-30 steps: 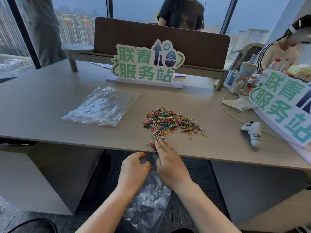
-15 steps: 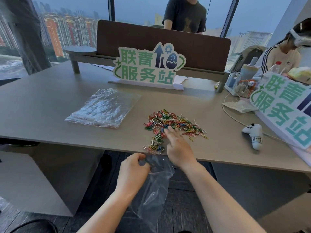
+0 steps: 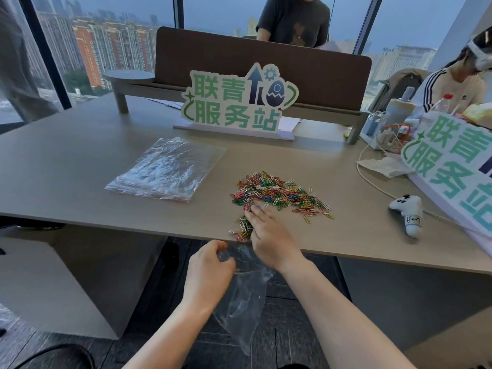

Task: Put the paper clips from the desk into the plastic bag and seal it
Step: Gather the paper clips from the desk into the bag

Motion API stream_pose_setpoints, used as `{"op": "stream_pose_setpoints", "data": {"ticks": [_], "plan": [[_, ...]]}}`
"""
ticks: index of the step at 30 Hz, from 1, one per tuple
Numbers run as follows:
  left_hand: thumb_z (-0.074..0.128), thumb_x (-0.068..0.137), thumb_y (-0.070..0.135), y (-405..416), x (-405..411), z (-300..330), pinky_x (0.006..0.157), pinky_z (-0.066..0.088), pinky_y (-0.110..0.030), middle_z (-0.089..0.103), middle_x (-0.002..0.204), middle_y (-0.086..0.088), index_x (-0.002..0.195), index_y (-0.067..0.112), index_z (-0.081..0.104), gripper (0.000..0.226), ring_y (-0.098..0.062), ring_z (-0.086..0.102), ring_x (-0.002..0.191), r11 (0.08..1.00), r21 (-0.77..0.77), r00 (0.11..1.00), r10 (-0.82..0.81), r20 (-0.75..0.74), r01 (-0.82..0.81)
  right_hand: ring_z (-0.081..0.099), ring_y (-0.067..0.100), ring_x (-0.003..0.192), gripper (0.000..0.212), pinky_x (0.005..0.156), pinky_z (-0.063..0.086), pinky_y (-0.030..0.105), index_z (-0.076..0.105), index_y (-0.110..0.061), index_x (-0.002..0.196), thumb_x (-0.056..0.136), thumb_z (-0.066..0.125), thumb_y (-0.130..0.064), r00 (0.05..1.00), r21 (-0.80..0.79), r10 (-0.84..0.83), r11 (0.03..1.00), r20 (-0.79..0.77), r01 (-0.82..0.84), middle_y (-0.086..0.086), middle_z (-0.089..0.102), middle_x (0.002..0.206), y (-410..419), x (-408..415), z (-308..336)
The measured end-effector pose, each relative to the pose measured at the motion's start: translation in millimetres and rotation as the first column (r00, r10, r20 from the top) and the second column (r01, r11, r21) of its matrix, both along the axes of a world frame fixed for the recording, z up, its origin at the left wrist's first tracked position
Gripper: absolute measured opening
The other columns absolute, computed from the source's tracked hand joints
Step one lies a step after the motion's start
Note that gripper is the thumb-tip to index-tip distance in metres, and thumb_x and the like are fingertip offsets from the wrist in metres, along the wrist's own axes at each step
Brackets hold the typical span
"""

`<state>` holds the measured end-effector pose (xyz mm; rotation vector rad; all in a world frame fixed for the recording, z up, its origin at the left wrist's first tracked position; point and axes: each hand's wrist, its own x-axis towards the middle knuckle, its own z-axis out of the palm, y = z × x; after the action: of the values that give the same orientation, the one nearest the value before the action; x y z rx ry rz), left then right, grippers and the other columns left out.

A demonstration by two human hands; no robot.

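A heap of coloured paper clips [image 3: 277,193] lies on the desk [image 3: 80,182], with a smaller trail of clips [image 3: 242,229] at the front edge. My left hand [image 3: 209,267] grips the mouth of a clear plastic bag [image 3: 245,296] that hangs below the desk edge. My right hand [image 3: 269,235] lies flat on the desk, fingers straight, touching the clips beside the small trail, just above the bag's opening.
A stack of clear plastic bags [image 3: 167,169] lies at the left. A green-lettered sign [image 3: 239,102] stands behind, another sign [image 3: 450,169] at the right. A white controller [image 3: 408,214] and a cable lie to the right. People stand and sit beyond the desk.
My right hand reached out to the heap, then drew back toward the desk edge, dragging clips with it. My left hand kept holding the bag under the edge.
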<state>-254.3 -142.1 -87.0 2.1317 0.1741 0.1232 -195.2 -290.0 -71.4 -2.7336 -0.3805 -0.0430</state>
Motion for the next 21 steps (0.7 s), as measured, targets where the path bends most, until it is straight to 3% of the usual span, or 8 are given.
{"op": "stream_pose_setpoints", "data": {"ticks": [8, 14, 21], "plan": [[0.065, 0.084, 0.008, 6, 1, -1, 0.074, 0.044, -0.022, 0.061, 0.083, 0.021, 0.103, 0.021, 0.071, 0.023, -0.009, 0.063, 0.091, 0.998, -0.057, 0.999, 0.042, 0.028, -0.041, 0.002, 0.017, 0.148, 0.053, 0.116, 0.003, 0.026, 0.023, -0.013, 0.151, 0.098, 0.031, -0.014, 0.999, 0.028, 0.018, 0.999, 0.046, -0.019, 0.003, 0.012, 0.161, 17, -26, -4], [0.067, 0.086, 0.011, 12, 2, -2, 0.086, 0.051, -0.028, 0.071, 0.104, 0.004, 0.113, 0.015, 0.070, 0.027, -0.015, 0.065, 0.100, 0.998, -0.040, 0.998, 0.050, 0.034, -0.048, 0.002, 0.017, 0.148, 0.052, 0.116, 0.001, 0.024, 0.023, -0.011, 0.150, 0.098, 0.029, -0.013, 0.997, 0.042, 0.028, 0.999, 0.071, -0.031, 0.004, 0.013, 0.161, 28, -41, -11], [0.066, 0.086, 0.011, 13, 0, 0, 0.085, 0.056, -0.032, 0.072, 0.101, 0.005, 0.109, 0.017, 0.071, 0.025, -0.014, 0.067, 0.096, 0.996, -0.080, 0.999, 0.042, 0.026, -0.040, 0.011, 0.011, 0.147, 0.054, 0.112, 0.001, 0.014, 0.027, -0.013, 0.150, 0.096, 0.030, -0.006, 0.995, 0.172, 0.056, 0.983, 0.085, -0.070, 0.000, 0.020, 0.159, 35, -59, -9]]}}
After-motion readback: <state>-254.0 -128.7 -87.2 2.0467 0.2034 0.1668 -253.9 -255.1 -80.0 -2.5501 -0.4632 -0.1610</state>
